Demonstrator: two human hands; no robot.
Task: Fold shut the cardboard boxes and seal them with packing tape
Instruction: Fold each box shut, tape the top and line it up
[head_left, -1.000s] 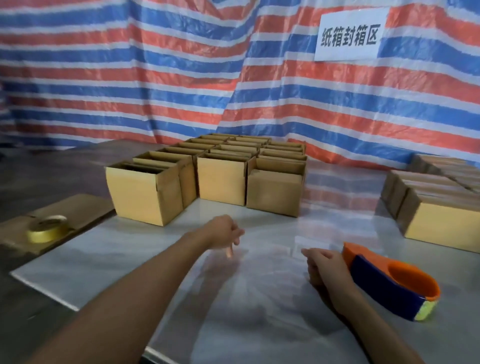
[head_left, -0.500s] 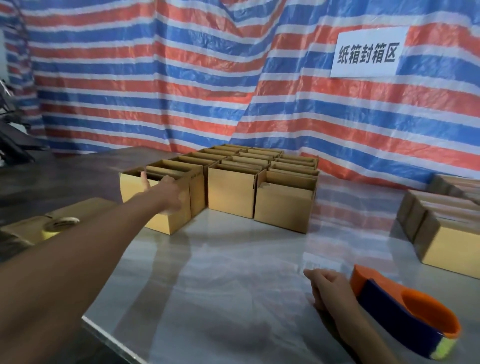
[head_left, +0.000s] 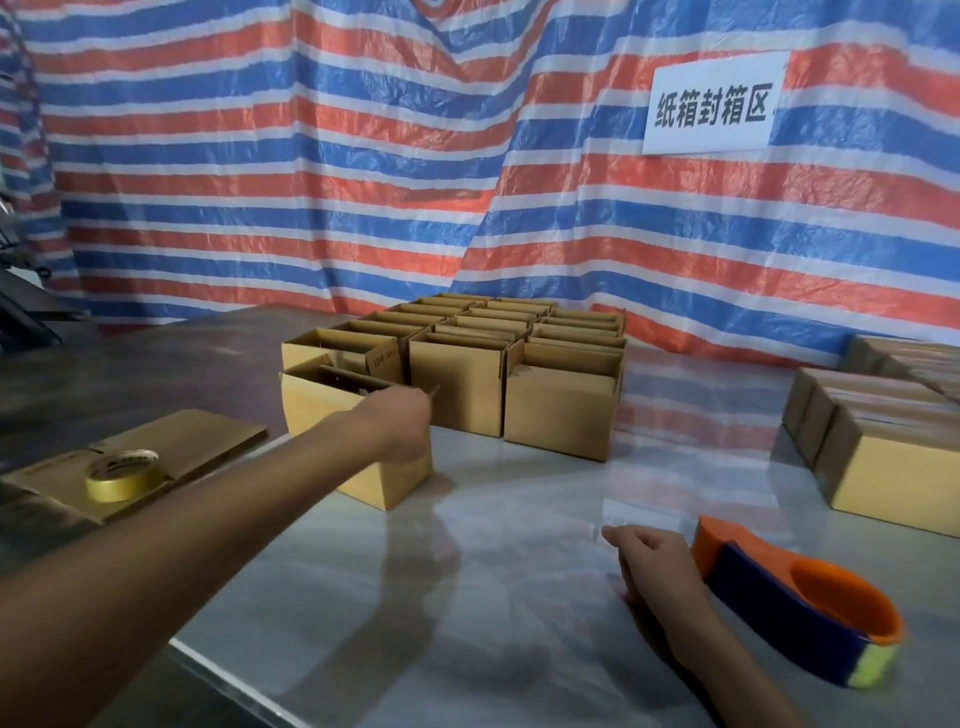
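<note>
Several open cardboard boxes (head_left: 519, 358) stand in rows at the back of the white table (head_left: 493, 571). My left hand (head_left: 400, 426) grips the near rim of the closest open box (head_left: 322, 400), which sits out of line, nearer to me than its row. My right hand (head_left: 654, 566) rests loosely curled on the table and holds nothing. Just right of it lies an orange and blue tape dispenser (head_left: 795, 597) with a yellow tip.
Closed boxes (head_left: 883, 441) are grouped at the right edge. A roll of yellowish tape (head_left: 122, 475) lies on flat cardboard (head_left: 208, 441) at the left, off the white table. A striped tarp with a white sign (head_left: 711, 104) hangs behind.
My left arm reached from the table's middle to the front-left box, took hold of its rim and drew it toward me. My right hand stayed beside the dispenser.
</note>
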